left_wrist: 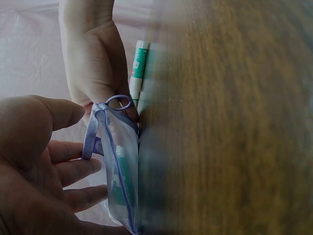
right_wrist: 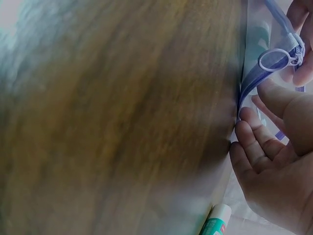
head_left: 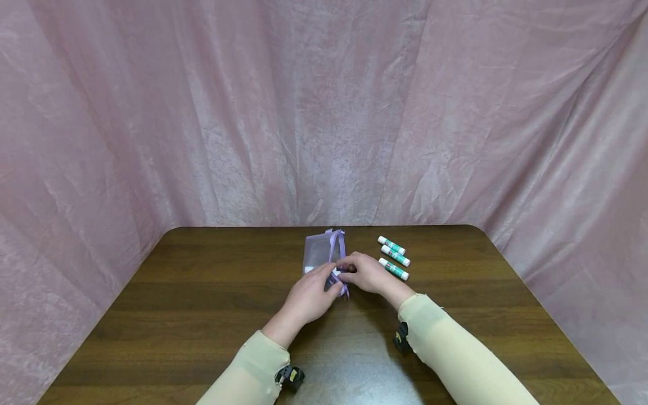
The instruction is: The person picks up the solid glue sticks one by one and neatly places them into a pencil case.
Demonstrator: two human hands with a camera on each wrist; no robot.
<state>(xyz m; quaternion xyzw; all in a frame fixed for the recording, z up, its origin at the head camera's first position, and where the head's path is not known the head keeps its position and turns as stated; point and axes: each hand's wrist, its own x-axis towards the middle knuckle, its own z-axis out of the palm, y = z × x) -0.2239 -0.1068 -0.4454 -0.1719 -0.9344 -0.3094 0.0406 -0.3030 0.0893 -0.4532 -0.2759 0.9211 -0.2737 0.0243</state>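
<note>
A clear mesh zip pouch point(head_left: 319, 250) with purple edging lies on the table, its zip side towards the right. Through the mesh a green-and-white glue stick point(left_wrist: 122, 178) shows inside. My right hand point(head_left: 367, 273) pinches the pouch's edge near its near end, thumb on one side and fingers on the other. Close by hangs the oval purple zip pull point(right_wrist: 274, 59). My left hand point(head_left: 309, 292) lies over the pouch's near left part, its fingers loosely extended and touching the mesh in the left wrist view; the thumb stands apart from the fingers.
Three green-and-white glue sticks point(head_left: 393, 269) lie on the wooden table point(head_left: 212, 315) just right of the pouch, beyond my right wrist. A pink curtain point(head_left: 324, 112) hangs behind the table's far edge and along both sides.
</note>
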